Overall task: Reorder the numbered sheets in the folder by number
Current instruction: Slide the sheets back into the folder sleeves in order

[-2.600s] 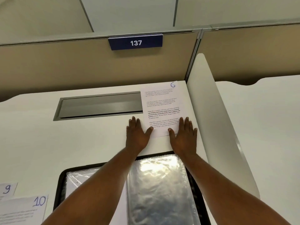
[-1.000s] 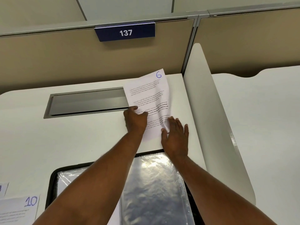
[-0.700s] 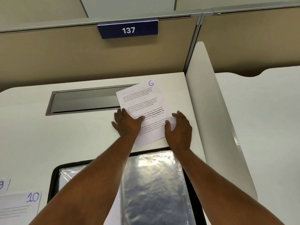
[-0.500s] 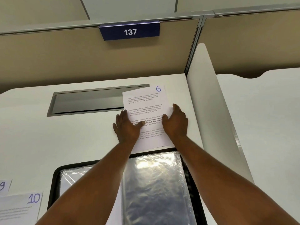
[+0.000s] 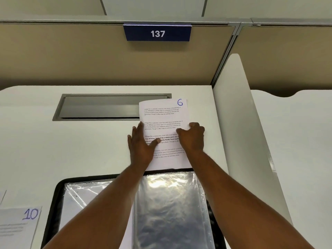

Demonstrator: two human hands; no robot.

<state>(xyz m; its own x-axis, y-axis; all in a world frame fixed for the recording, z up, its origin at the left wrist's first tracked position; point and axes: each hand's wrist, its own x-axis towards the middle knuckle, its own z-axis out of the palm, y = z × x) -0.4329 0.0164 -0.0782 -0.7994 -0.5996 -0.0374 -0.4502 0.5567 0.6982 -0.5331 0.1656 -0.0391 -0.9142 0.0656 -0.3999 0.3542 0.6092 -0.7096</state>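
Sheet 6 (image 5: 162, 119), white with printed text and a blue handwritten 6, lies on the white desk (image 5: 71, 150) just beyond the open folder. My left hand (image 5: 140, 143) presses flat on the sheet's left edge, with its thumb across the text. At the sheet's right edge, my right hand (image 5: 194, 138) has its fingers curled over the edge and its thumb on top of the paper. The black-rimmed folder (image 5: 58, 194) lies open under my forearms and shows shiny clear sleeves (image 5: 172, 209). Sheet 10 (image 5: 19, 225) lies at the lower left.
A grey recessed cable tray (image 5: 100, 106) is set into the desk behind the sheet, partly covered by it. A white divider panel (image 5: 240, 126) stands close on the right. A beige partition with a blue sign 137 (image 5: 157, 33) closes off the back.
Sheet 6 was lifted, swung left and set down straight, closer to the folder. My left hand went back to lying flat, and my right hand's fingers curled onto the right edge.
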